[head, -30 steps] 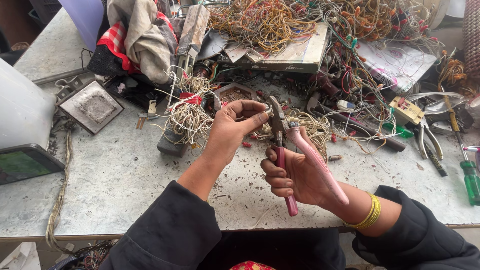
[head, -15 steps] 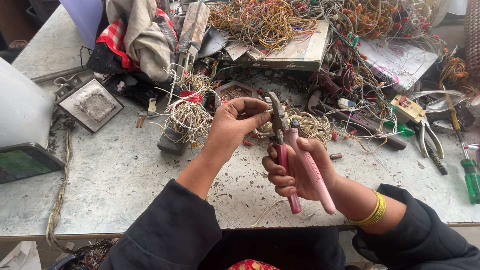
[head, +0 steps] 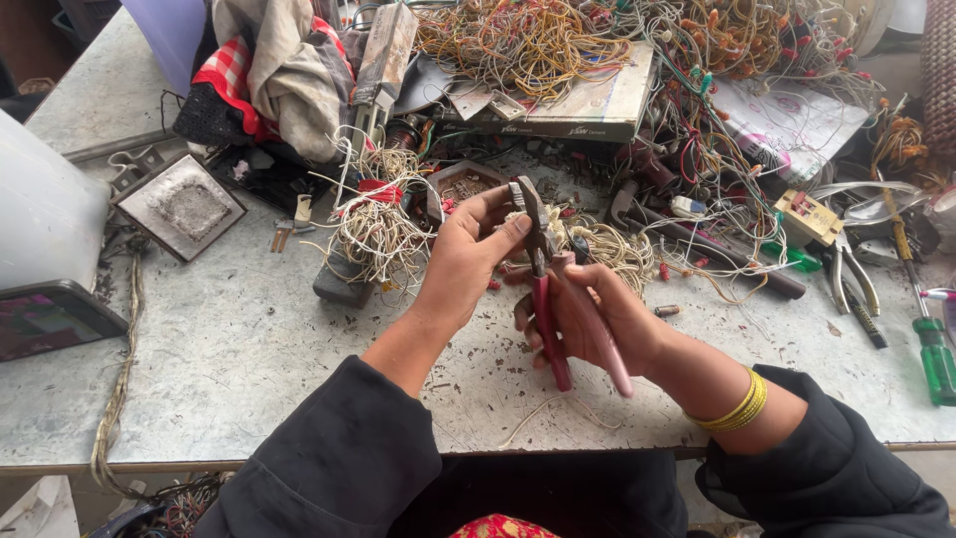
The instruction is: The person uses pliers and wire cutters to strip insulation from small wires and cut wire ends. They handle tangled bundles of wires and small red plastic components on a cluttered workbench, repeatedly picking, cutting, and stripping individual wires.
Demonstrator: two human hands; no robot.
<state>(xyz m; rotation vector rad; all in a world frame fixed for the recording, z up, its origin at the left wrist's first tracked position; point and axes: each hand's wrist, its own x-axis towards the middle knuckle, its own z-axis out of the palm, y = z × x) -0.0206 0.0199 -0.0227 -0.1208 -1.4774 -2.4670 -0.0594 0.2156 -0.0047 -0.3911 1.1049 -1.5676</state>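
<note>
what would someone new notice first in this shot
At centre, the right hand grips red-handled pliers while the left hand pinches at their jaws. Behind them a tangle of coloured wires sprawls across the far side of the worktable. A green-handled screwdriver lies at the right edge.

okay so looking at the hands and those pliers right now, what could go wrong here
The left hand has its fingertips right at the head of the pliers that the right hand grips, so a squeeze might pinch a finger. Loose wire bundles lie close behind the hands and could snag the tool. Wire scraps litter the table, so small pieces may get lost.
</note>
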